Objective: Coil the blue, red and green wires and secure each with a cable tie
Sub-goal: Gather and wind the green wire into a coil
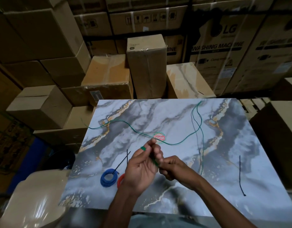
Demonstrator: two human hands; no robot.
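blue and red wires coiled; green wire only begun.

the blue coil (108,177) and red coil (120,180) are laid on the tabletop (183,191), a cable tie (121,162) on the blue. the green wire (183,140) is wound round the left hand (141,168) fingers and pinched by the right hand (172,168); most is left loose. a spare tie (241,175) is lying right.

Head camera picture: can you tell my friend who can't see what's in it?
Two hands wind a green wire into loops: the left hand holds the coil, the right hand pinches the wire beside it. A blue coil and a red coil lie on the marble table, with a black cable tie to the right and cardboard boxes behind.
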